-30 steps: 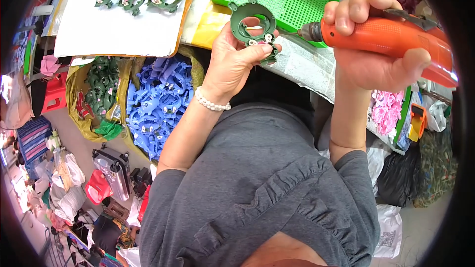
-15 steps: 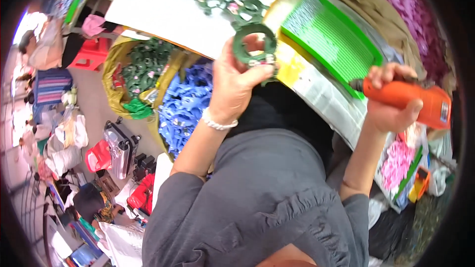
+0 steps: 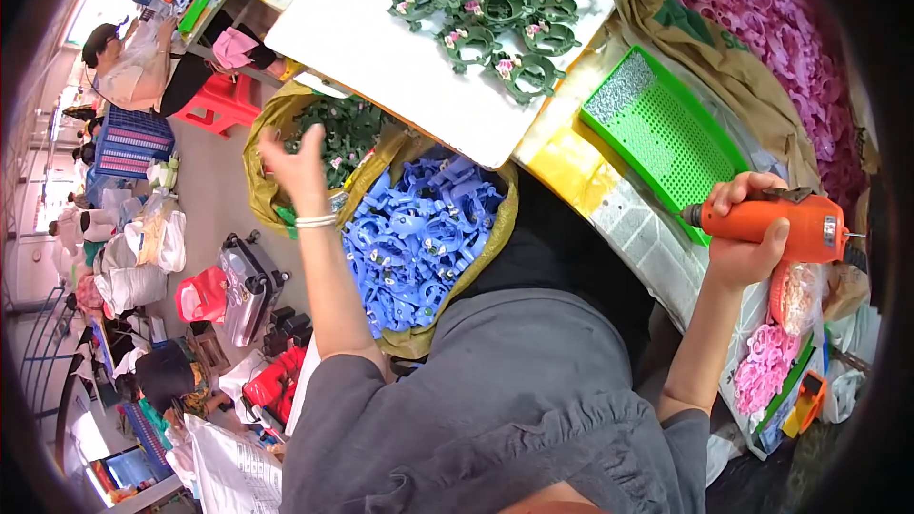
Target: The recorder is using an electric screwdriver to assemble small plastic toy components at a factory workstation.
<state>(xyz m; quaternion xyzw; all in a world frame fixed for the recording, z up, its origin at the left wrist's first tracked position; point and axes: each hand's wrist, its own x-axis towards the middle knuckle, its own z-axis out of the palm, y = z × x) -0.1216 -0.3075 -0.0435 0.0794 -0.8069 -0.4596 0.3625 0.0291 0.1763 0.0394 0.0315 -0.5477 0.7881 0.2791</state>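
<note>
My right hand [image 3: 747,247] is wrapped round an orange electric screwdriver [image 3: 776,227] with a dark nose, held at the right near the table edge. My left hand [image 3: 297,167], its fingers spread and nothing in them, is over the rim of a yellow sack of green plastic pieces [image 3: 335,133]. Closer to me, blue plastic pieces [image 3: 419,238] fill another yellow sack. Several green ring-shaped pieces with small pink and white parts [image 3: 495,9] lie on the white board [image 3: 362,29].
A green perforated tray [image 3: 666,133] with small metal parts [image 3: 624,88] in one end stands right of the board. A large heap of pink pieces [image 3: 762,48] lies far right. Left on the floor are a red stool [image 3: 219,107] and a suitcase [image 3: 246,290]. Another person [image 3: 133,76] sits far left.
My left hand has swung left from the board's edge to the sack and let go of the green ring-shaped piece. My right hand still holds the electric screwdriver. The view has shifted.
</note>
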